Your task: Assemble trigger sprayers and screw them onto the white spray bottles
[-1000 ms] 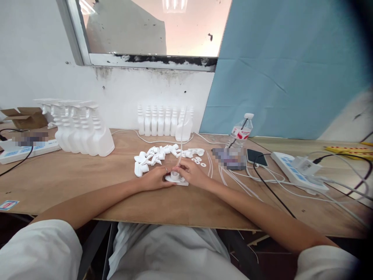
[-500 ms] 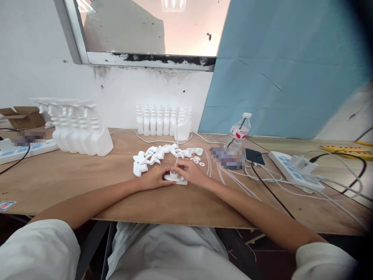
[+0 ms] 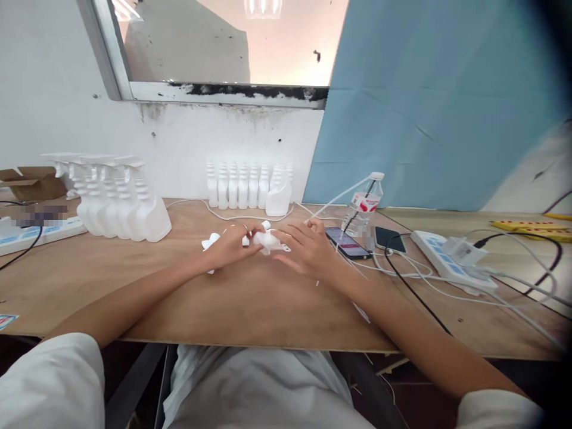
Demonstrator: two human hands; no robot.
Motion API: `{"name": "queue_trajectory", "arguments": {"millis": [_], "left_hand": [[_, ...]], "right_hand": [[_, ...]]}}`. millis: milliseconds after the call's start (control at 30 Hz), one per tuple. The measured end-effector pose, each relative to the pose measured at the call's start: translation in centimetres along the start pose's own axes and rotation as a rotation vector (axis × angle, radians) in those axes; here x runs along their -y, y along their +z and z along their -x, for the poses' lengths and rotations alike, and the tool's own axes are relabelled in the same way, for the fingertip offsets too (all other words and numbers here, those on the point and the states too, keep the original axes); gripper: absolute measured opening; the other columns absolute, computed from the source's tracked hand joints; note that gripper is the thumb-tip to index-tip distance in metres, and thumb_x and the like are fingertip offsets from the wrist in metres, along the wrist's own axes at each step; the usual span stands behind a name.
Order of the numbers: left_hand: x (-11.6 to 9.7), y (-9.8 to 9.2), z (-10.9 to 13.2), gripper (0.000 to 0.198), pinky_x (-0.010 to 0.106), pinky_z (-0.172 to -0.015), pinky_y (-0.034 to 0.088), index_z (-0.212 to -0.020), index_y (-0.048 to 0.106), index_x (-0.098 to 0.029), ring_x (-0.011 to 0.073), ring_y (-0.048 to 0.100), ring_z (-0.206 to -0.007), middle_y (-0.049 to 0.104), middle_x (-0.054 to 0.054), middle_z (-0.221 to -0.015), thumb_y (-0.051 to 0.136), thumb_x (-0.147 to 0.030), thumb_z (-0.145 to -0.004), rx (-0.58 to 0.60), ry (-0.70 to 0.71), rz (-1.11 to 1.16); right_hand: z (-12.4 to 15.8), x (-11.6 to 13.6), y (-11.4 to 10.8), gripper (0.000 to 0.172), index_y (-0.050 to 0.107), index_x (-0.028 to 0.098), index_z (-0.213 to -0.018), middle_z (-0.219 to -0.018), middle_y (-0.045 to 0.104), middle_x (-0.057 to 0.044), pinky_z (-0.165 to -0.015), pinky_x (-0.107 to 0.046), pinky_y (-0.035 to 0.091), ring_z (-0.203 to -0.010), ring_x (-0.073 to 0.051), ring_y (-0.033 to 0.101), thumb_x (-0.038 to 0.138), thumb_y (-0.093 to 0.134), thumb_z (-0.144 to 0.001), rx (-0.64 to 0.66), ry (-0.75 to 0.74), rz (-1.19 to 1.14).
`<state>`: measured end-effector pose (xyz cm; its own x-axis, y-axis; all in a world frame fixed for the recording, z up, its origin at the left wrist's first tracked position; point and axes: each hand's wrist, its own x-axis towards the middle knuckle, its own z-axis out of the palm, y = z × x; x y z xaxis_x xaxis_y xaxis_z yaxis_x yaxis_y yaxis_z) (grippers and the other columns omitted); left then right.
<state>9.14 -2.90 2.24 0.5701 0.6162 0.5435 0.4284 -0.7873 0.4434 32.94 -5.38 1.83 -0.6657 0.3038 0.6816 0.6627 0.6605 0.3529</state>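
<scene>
A white spray trigger head (image 3: pixel 268 240) is between my hands above the table, partly hidden by my fingers and blurred. My left hand (image 3: pixel 235 243) is closed on its left end with thumb and fingertips. My right hand (image 3: pixel 310 247) reaches over its right side, fingers bent around it, thumb a little apart below. A thin white tube (image 3: pixel 342 195) sticks out past my right hand toward the upper right, crossing in front of the water bottle; its lower end is hidden. More white spray heads (image 3: pixel 211 241) lie behind my left hand, mostly covered.
White spray bottles (image 3: pixel 120 205) stand at the left, and another row (image 3: pixel 243 187) lines the wall. A water bottle (image 3: pixel 364 202), a lit phone (image 3: pixel 351 243), a dark phone (image 3: pixel 389 239), and a power strip (image 3: pixel 451 262) with cables occupy the right. A cardboard box (image 3: pixel 36 183) sits far left.
The spray head has gone from upright on the table, tube pointing up, to tilted with the tube slanting right. Both hands have moved farther from me, and my right hand has shifted right.
</scene>
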Motion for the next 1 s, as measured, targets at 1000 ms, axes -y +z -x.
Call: {"name": "queue_trajectory", "arguments": {"millis": [1000], "left_hand": [[11.4, 3.9, -17.2, 0.046, 0.036, -0.102, 0.037, -0.127, 0.051, -0.013, 0.0289, 0.051, -0.12, 0.052, 0.016, -0.132, 0.063, -0.018, -0.083, -0.143, -0.288, -0.308]], "right_hand": [[0.5, -8.4, -5.3, 0.019, 0.064, 0.022, -0.092, -0.088, 0.071, -0.004, -0.081, -0.041, 0.054, -0.075, -0.019, 0.07, 0.029, 0.072, -0.077, -0.939, 0.627, -1.099]]}}
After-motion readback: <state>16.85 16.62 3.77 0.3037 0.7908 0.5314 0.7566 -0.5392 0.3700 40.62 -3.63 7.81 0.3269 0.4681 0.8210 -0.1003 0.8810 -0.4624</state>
